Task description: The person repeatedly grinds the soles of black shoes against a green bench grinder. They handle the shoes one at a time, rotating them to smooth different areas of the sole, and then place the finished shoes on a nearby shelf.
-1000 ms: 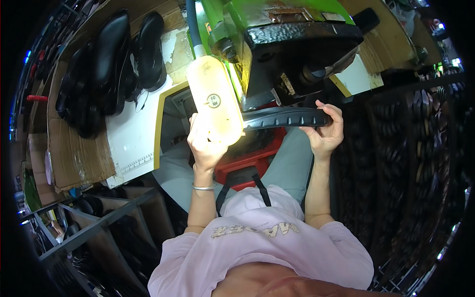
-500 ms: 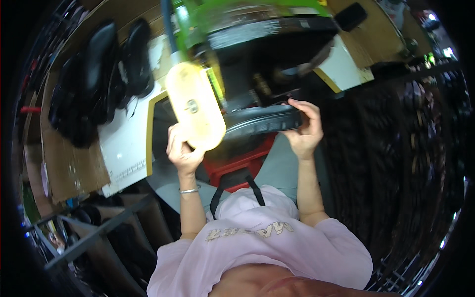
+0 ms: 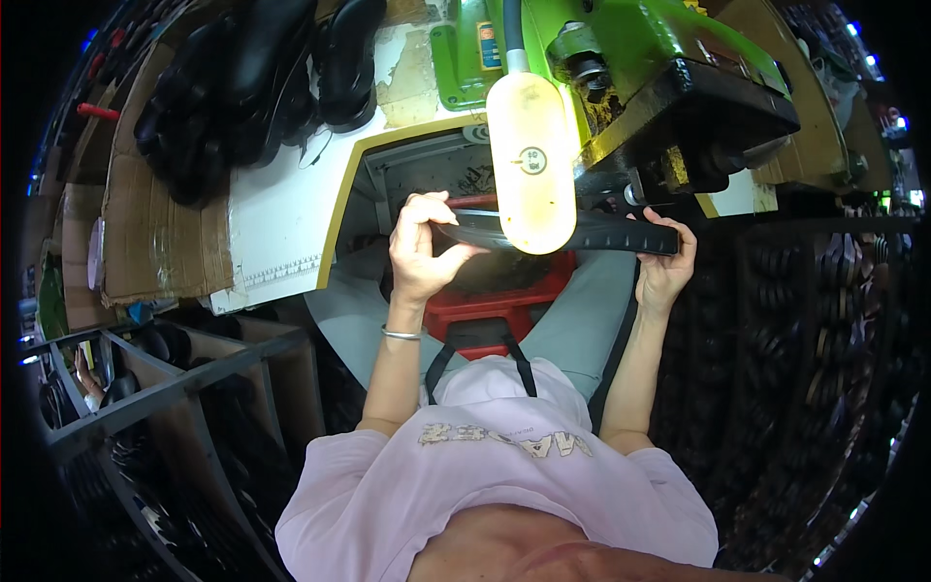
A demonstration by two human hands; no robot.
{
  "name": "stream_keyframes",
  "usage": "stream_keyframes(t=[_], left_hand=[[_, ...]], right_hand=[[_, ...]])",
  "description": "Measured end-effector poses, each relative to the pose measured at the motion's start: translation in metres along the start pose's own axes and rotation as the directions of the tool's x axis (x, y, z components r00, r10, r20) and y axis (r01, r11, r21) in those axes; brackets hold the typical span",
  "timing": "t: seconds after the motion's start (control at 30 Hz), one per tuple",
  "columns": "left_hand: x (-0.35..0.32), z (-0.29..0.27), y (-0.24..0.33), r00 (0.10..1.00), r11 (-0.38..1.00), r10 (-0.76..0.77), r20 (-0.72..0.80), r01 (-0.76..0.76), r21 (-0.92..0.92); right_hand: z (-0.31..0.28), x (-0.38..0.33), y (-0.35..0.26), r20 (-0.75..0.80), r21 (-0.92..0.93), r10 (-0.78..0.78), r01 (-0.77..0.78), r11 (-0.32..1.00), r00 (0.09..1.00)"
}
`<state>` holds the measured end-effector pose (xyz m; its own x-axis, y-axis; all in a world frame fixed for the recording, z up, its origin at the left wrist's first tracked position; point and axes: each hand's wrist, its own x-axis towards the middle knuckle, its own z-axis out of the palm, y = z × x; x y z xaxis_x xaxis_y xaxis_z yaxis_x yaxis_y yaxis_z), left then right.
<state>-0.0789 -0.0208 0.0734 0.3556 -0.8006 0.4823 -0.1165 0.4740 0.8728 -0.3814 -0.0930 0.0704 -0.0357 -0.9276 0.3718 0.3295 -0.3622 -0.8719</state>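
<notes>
Black shoe sole [image 3: 592, 233], long and flat, lying roughly level and on edge, spans between the two grips: one end pinched in the left hand [image 3: 419, 254], the other end cupped by the right hand [image 3: 667, 272]. Its middle is hidden.

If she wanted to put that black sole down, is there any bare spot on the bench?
The white board between the cardboard sheet and the yellow-edged opening looks bare. Behind it, the pile of black soles crowds the bench. Both hands hold the black sole under the green machine.
</notes>
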Motion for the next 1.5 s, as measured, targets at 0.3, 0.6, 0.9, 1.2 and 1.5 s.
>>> stream_keyframes(t=[0.3,0.6,0.9,1.2,1.5], left_hand=[[0.006,0.022,0.027,0.963,0.943,0.227,0.146,-0.255,0.213],[-0.015,0.02,-0.005,0.99,0.995,-0.088,-0.111,0.083,-0.049],[-0.058,0.001,-0.084,0.592,0.392,-0.804,-0.062,0.449,-0.803],[-0.062,-0.011,-0.086,0.542,0.269,-0.84,0.034,0.469,-0.841],[-0.057,-0.01,-0.062,0.404,0.201,-0.915,0.023,0.504,-0.84]], right_hand=[[-0.009,-0.012,0.046,0.031,0.36,0.388,-0.372,0.856,0.921],[0.014,-0.027,0.039,-0.079,0.215,0.231,-0.21,0.954,0.97],[0.086,-0.036,-0.014,0.298,-0.373,-0.163,0.272,0.887,0.941],[0.078,-0.04,-0.008,0.344,-0.44,-0.033,0.192,0.877,0.938],[0.07,-0.035,-0.008,0.196,-0.478,-0.003,0.098,0.873,0.981]])
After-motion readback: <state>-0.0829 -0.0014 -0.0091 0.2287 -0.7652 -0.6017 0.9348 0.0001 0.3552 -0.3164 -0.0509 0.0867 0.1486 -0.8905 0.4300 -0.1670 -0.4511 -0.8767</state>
